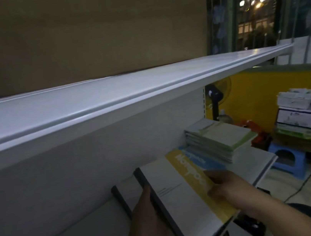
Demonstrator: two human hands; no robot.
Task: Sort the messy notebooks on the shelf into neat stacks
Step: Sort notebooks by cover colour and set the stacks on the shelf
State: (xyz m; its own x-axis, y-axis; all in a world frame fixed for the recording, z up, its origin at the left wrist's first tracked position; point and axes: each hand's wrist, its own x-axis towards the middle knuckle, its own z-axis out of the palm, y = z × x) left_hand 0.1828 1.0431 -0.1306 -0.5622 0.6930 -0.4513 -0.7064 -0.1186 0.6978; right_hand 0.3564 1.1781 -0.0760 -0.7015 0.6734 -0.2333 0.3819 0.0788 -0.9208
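**What has the person got hold of?**

The right grip (227, 184) is closed on the long yellow edge of a yellow-banded notebook (173, 192), with the fingers curled over the cover. The left grip (144, 210) holds the opposite side. Its thumb lies along the dark spine, and its fingers are hidden underneath.

**Where is that notebook?**

It is held at a tilt over the near part of the lower shelf (258, 165). Its far corner overlaps a blue-banded notebook (199, 160) lying flat there. I can't tell whether the two touch.

**What's around it?**

Just past the blue one is a stack of green notebooks (220, 138). Their edges are stepped rather than flush, and the stack sits close to the shelf's right end. To the left, just beside the left grip, another dark-spined notebook (120, 201) lies close to the white back panel (76, 160).

**Is there any room to move?**

A bare strip of the lower shelf runs to the right of the held notebook, out to the front lip and the end corner. The upper shelf (107, 96) juts out overhead, its rounded front edge well above the stacks.

**And past the shelf's end?**

There is a blue stool (290, 160) on the floor, with a pile of boxes and papers (301, 112) behind it. A fan (217, 94) stands against the yellow wall.
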